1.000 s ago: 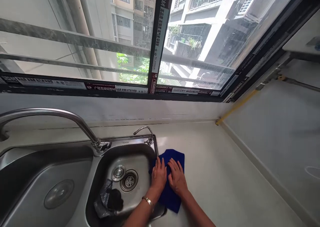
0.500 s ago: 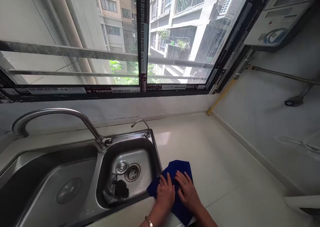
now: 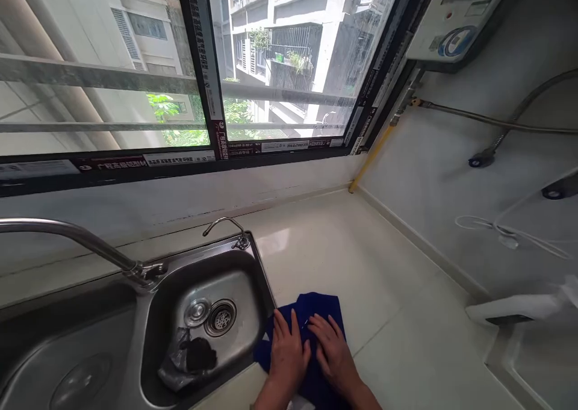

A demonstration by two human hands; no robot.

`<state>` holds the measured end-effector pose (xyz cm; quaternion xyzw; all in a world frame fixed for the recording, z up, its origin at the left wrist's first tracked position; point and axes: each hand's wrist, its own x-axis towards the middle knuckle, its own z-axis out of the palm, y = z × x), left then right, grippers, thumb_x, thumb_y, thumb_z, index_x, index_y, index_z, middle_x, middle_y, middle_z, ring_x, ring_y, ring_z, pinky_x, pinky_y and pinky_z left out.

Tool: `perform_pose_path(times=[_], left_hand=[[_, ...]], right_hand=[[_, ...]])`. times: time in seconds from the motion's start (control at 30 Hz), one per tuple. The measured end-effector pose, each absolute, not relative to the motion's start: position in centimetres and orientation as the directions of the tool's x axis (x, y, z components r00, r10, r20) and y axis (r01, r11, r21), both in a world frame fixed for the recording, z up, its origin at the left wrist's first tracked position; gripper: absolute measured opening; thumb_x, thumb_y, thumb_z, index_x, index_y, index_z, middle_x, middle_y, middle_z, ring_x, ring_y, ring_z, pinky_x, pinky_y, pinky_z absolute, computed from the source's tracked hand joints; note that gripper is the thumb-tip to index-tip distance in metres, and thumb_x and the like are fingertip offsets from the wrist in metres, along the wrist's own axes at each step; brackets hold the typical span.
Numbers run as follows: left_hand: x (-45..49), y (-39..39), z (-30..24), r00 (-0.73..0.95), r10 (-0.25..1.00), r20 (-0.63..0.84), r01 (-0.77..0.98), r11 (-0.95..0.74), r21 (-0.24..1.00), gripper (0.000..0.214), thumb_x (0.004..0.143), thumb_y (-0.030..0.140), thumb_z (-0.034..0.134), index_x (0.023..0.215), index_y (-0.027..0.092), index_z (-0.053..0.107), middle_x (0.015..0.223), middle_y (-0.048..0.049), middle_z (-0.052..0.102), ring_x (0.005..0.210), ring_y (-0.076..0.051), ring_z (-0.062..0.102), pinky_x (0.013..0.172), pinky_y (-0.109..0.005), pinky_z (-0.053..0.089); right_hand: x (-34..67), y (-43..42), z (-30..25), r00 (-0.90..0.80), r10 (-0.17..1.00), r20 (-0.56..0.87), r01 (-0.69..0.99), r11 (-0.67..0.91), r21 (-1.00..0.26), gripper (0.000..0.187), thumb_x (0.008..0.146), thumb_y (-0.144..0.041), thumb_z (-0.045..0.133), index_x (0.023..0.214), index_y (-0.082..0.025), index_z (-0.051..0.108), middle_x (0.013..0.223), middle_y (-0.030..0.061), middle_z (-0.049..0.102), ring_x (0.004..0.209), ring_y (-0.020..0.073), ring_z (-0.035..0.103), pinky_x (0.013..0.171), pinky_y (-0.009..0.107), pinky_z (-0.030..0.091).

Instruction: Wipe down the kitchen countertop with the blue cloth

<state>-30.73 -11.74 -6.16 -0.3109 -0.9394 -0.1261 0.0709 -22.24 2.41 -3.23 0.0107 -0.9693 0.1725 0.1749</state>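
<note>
A dark blue cloth (image 3: 316,307) lies on the pale countertop (image 3: 361,265) just right of the small sink basin (image 3: 253,277). My left hand (image 3: 286,356) presses flat on the cloth's left half, fingers stretched out. My right hand (image 3: 336,356) lies flat beside it on the right half, fingers also spread. The two hands touch side by side. The cloth's near end is hidden under my hands and wrists.
A black crumpled bag (image 3: 189,356) sits in the small basin near the drain (image 3: 220,318). A long faucet (image 3: 81,241) reaches over the large basin; a small tap (image 3: 226,226) stands at the rim. A window, a wall heater (image 3: 456,12) and hoses line the right wall.
Both hands have slid the cloth along the counter toward me, away from the small tap, staying flat on it. The view has swung to the right.
</note>
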Motion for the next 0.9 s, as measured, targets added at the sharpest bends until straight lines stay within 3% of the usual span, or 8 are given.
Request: perform_pose_path(times=[0.1, 0.27, 0.33, 0.57, 0.7, 0.8, 0.9], left_hand=[[-32.0, -11.1, -6.5, -0.814, 0.527, 0.242, 0.578, 0.777, 0.251, 0.066, 0.086, 0.025, 0.059, 0.147, 0.003, 0.045, 0.154, -0.0377, 0.032, 0.139, -0.049, 0.043, 0.106, -0.055, 0.049], [-33.4, -9.8, -6.5, -0.853, 0.432, 0.293, 0.517, 0.780, 0.354, 0.072, 0.090, 0.033, 0.056, 0.152, 0.005, 0.034, 0.162, -0.0345, 0.013, 0.149, -0.052, 0.022, 0.110, -0.061, 0.044], [-33.8, -9.5, -6.3, -0.850, 0.427, 0.307, 0.521, 0.767, 0.375, 0.072, 0.091, 0.034, 0.055, 0.153, 0.005, 0.032, 0.163, -0.0341, 0.007, 0.150, -0.053, 0.017, 0.111, -0.062, 0.042], [-39.4, -8.5, -5.1, -0.893, 0.366, 0.264, 0.445, 0.810, 0.382, 0.064, 0.096, 0.039, 0.047, 0.147, 0.001, 0.043, 0.158, -0.0371, 0.024, 0.145, -0.050, 0.032, 0.109, -0.061, 0.045], [-44.5, -7.4, -4.5, -0.912, 0.300, 0.279, 0.390, 0.846, 0.363, 0.062, 0.098, 0.041, 0.040, 0.144, 0.000, 0.047, 0.150, -0.0384, 0.036, 0.139, -0.047, 0.044, 0.106, -0.059, 0.048], [-47.3, -6.7, -4.2, -0.924, 0.251, 0.289, 0.348, 0.866, 0.360, 0.059, 0.100, 0.041, 0.035, 0.143, 0.002, 0.050, 0.146, -0.0359, 0.044, 0.135, -0.043, 0.049, 0.106, -0.058, 0.049], [-49.9, -5.9, -4.2, -0.932, 0.218, 0.289, 0.316, 0.879, 0.357, 0.057, 0.100, 0.039, 0.034, 0.142, 0.005, 0.052, 0.145, -0.0332, 0.047, 0.135, -0.040, 0.051, 0.106, -0.056, 0.049]], right_hand=[[-22.4, 2.3, -3.2, -0.914, 0.090, 0.396, -0.068, 0.928, -0.366, 0.057, 0.090, -0.005, 0.042, 0.144, -0.023, 0.050, 0.148, 0.0098, 0.056, 0.142, 0.0249, 0.047, 0.115, 0.056, 0.045], [-21.7, 2.6, -4.6, -0.764, 0.433, 0.478, 0.147, 0.839, -0.524, 0.050, 0.097, -0.012, 0.040, 0.145, -0.023, 0.048, 0.148, 0.0136, 0.053, 0.136, 0.0269, 0.053, 0.104, 0.052, 0.056], [-21.6, 2.7, -5.1, -0.744, 0.483, 0.462, 0.175, 0.808, -0.563, 0.048, 0.098, -0.012, 0.037, 0.143, -0.023, 0.049, 0.146, 0.0136, 0.055, 0.134, 0.0255, 0.055, 0.104, 0.050, 0.057], [-21.6, 2.7, -4.9, -0.729, 0.505, 0.462, 0.157, 0.781, -0.605, 0.047, 0.098, -0.011, 0.037, 0.140, -0.025, 0.052, 0.145, 0.0109, 0.056, 0.135, 0.0260, 0.054, 0.107, 0.052, 0.054], [-20.2, 3.3, -4.8, -0.753, 0.462, 0.468, 0.130, 0.802, -0.583, 0.051, 0.096, -0.010, 0.039, 0.142, -0.027, 0.051, 0.143, 0.0099, 0.059, 0.131, 0.0256, 0.058, 0.103, 0.046, 0.057], [-18.3, 4.3, -5.3, -0.814, 0.381, 0.439, 0.088, 0.826, -0.556, 0.058, 0.093, -0.008, 0.042, 0.145, -0.033, 0.049, 0.142, 0.0072, 0.061, 0.127, 0.0255, 0.061, 0.099, 0.042, 0.060], [-16.3, 5.0, -5.9, -0.810, 0.403, 0.425, 0.106, 0.814, -0.570, 0.062, 0.091, -0.012, 0.047, 0.145, -0.042, 0.050, 0.135, 0.0032, 0.066, 0.119, 0.0265, 0.067, 0.093, 0.043, 0.063]])
